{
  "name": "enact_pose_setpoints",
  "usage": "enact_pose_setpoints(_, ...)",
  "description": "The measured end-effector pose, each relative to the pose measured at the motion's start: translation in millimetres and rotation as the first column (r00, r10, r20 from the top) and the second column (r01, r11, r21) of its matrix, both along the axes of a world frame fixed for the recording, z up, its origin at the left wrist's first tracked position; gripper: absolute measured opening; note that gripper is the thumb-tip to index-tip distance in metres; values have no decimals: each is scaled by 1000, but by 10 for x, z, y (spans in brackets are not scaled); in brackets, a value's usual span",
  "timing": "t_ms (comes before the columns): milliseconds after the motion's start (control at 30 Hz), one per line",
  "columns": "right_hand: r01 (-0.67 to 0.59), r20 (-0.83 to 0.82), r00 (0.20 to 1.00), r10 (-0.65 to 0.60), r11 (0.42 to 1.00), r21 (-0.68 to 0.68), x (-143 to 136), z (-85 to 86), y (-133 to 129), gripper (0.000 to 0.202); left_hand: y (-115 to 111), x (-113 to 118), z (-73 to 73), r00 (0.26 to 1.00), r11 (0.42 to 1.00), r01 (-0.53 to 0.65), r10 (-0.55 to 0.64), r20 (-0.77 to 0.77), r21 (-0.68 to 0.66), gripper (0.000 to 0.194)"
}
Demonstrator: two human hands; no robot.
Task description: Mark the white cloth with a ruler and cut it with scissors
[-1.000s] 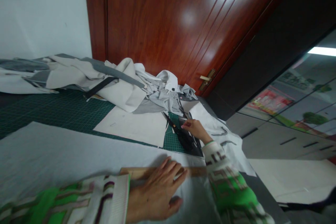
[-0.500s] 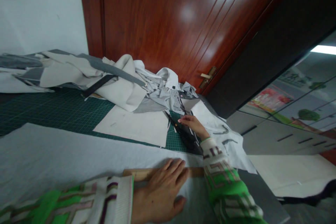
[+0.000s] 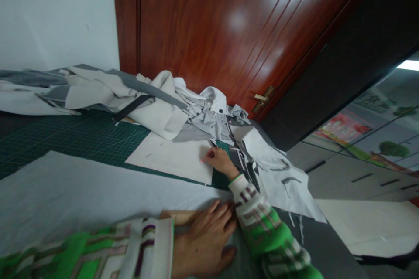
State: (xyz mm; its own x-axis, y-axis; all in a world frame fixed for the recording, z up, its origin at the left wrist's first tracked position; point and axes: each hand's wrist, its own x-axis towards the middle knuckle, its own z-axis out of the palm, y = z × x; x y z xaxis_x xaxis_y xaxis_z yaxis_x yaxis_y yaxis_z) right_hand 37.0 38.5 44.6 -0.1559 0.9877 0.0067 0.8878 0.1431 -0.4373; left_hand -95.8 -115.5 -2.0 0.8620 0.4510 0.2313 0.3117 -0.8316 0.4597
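Two hands are engaged: the left hand lies flat, fingers spread, on the wooden ruler over pale grey cloth; the right hand pinches the white paper pattern piece on the green cutting mat. No marking or cutting is visible yet.

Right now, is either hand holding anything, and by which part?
Left hand presses flat on a wooden ruler. Right hand pinches something small at its fingertips; too blurred to name.

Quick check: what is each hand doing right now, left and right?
Left hand: open, flat, pressing the wooden ruler onto the grey fabric.
Right hand: fingers curled at the white paper piece; grip cannot be told.
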Motion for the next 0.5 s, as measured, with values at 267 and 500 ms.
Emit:
enact_pose_setpoints(267, 178, 91, 978, -188, 978, 105, 810, 221, -362, 10, 18, -53, -36, 998, 997, -50, 49, -27, -51, 74)
enact_pose_setpoints(500, 190, 115, 972, -203, 975, 118, 940, -122, -611, 21, 128, -13, 121, 992, 998, -42, 48, -121, 47, 77)
